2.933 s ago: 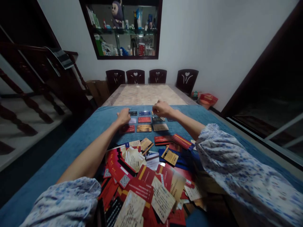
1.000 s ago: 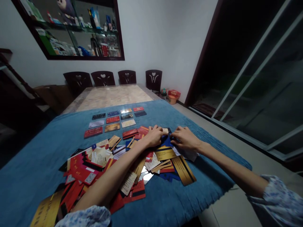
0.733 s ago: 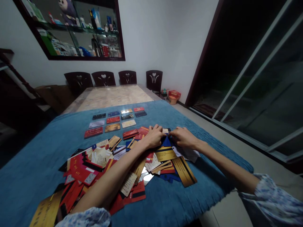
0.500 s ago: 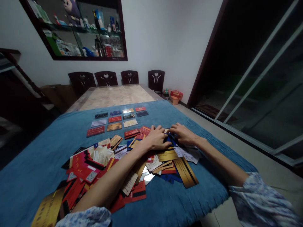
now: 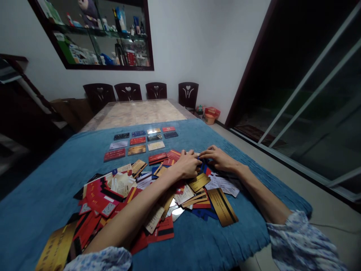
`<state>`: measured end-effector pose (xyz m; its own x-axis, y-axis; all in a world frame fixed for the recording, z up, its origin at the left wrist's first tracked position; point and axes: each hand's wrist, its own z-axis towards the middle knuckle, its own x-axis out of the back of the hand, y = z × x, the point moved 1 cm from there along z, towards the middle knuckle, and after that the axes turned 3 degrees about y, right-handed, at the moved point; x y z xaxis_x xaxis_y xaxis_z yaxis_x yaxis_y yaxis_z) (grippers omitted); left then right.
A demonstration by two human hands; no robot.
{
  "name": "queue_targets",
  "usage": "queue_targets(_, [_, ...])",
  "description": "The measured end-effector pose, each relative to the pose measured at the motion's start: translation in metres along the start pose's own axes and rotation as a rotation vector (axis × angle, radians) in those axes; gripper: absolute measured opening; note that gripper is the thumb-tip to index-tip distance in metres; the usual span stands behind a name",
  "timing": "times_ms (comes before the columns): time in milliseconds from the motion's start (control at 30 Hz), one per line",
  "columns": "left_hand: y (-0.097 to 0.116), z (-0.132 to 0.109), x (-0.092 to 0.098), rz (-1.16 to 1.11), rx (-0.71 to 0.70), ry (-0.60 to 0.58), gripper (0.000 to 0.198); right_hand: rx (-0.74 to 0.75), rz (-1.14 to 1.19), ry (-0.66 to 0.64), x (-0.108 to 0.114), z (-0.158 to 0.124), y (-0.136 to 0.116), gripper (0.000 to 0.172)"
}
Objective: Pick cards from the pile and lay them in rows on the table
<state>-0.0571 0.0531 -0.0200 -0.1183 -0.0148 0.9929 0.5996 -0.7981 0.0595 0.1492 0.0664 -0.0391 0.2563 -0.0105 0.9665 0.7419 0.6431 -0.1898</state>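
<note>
A loose heap of printed cards, red, gold, white and blue, spreads over the blue cloth. My left hand reaches across the heap, fingers curled down at its far right part. Close beside it, my right hand comes in from the right with bent fingers. The fingertips of both hands nearly meet at the edge of a pale card, mostly hidden by the fingers. Just below lie a gold card and white cards. Another gold card rests at the heap's right edge.
Beyond the heap, several cards lie face up in rows, including a red card and a cream card. The blue cloth covers the table's near part. Dark chairs stand at the far end, and a glass door is at right.
My left thumb has drawn in toward its fingers. The gold card below my left hand has turned, and more of the white cards beside it shows. The view has shifted slightly.
</note>
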Motion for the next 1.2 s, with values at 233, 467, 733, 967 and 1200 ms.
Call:
queue_targets(233, [0.007,-0.001,0.003,0.042,0.042,0.024,0.029,-0.004,0.006,-0.01,0.002,-0.002,-0.001,0.054])
queue_targets(467, [0.022,-0.001,0.001,0.065,0.109,0.082,0.043,0.027,0.052,0.047,-0.002,-0.006,0.005,0.054])
queue_targets(733, [0.024,0.0,-0.005,0.062,0.134,0.145,0.043,0.084,0.093,0.095,-0.005,-0.008,0.007,0.043])
queue_targets(967, [0.026,-0.001,0.006,0.037,0.174,0.116,0.04,0.119,0.092,0.162,-0.006,-0.009,0.01,0.048])
queue_targets(1200, [0.021,-0.002,0.01,-0.001,0.157,0.13,0.03,0.154,0.084,0.282,-0.003,-0.008,0.012,0.041])
